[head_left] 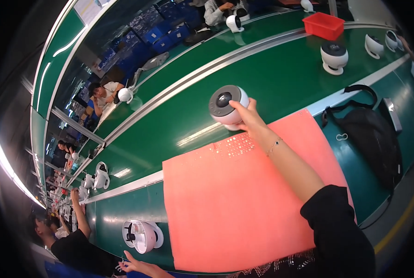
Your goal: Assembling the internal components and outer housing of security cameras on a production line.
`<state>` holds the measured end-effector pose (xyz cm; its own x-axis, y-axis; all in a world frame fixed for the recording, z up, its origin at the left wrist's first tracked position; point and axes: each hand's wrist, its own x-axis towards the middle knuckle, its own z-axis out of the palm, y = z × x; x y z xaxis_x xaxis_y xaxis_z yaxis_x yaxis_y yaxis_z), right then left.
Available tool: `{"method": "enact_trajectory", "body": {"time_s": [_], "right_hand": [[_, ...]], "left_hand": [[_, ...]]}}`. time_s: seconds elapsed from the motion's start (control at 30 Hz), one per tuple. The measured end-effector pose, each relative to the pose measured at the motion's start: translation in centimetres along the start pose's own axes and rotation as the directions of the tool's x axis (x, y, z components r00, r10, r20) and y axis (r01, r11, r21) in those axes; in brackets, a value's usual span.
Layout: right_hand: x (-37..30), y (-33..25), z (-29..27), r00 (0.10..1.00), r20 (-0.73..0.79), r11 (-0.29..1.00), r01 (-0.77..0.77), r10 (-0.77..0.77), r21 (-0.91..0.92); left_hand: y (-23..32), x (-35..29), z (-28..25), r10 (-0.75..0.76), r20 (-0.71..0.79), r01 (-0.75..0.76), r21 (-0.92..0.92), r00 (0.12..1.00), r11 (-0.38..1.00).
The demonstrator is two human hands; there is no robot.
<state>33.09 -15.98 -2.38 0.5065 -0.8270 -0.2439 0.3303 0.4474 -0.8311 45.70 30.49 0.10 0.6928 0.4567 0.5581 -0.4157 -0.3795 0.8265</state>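
My right hand reaches forward over the green belt, wrapped around a white round device with a grey face and a dark domed centre. Its thumb lies near the dome, and the other fingers go under the body, partly hidden. Low at the left, my left hand has its fingers apart, with the index finger stretched out. Close beyond it, an opened white round housing with a black part inside rests on the green worktop. A pink mat with rows of small shiny studs lies under my right forearm.
On the right are a black bag and a metal bar. Further along the belt stand a white device and a red bin. White units line the left. A co-worker sits left; others sit across.
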Motion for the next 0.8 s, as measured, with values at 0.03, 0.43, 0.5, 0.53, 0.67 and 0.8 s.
{"method": "enact_trajectory", "body": {"time_s": [0.03,0.43,0.5,0.53,0.67,0.8], "right_hand": [[0.6,0.3,-0.8,0.999,-0.029,0.999,0.036,-0.037,-0.020],[-1.0,-3.6,0.1,0.798,-0.277,0.726,0.267,-0.535,-0.634],[-3.2,-5.4,1.3,0.736,-0.135,0.646,0.472,-0.663,-0.600],[-4.9,-6.1,2.2,0.746,-0.043,0.639,0.538,-0.664,-0.550],[-9.0,-5.7,3.7,0.566,0.757,0.366,0.814,-0.326,-0.451],[-13.9,-6.2,1.7,0.385,0.922,-0.057,0.922,0.049,-0.383]], "left_hand": [[-2.0,-0.1,-0.9,-0.204,0.073,0.210,-0.082,0.976,0.974],[-1.7,-1.8,1.0,-0.441,0.617,0.685,-0.230,0.652,0.691],[-0.5,-0.8,1.0,-0.466,0.725,0.755,-0.114,0.508,0.646],[-0.1,-0.7,1.2,-0.461,0.751,0.778,-0.109,0.473,0.619],[2.3,-0.6,3.5,-0.296,0.901,0.798,-0.084,0.317,0.597],[6.7,-2.1,7.3,-0.265,0.964,0.818,0.178,-0.032,0.547]]}}
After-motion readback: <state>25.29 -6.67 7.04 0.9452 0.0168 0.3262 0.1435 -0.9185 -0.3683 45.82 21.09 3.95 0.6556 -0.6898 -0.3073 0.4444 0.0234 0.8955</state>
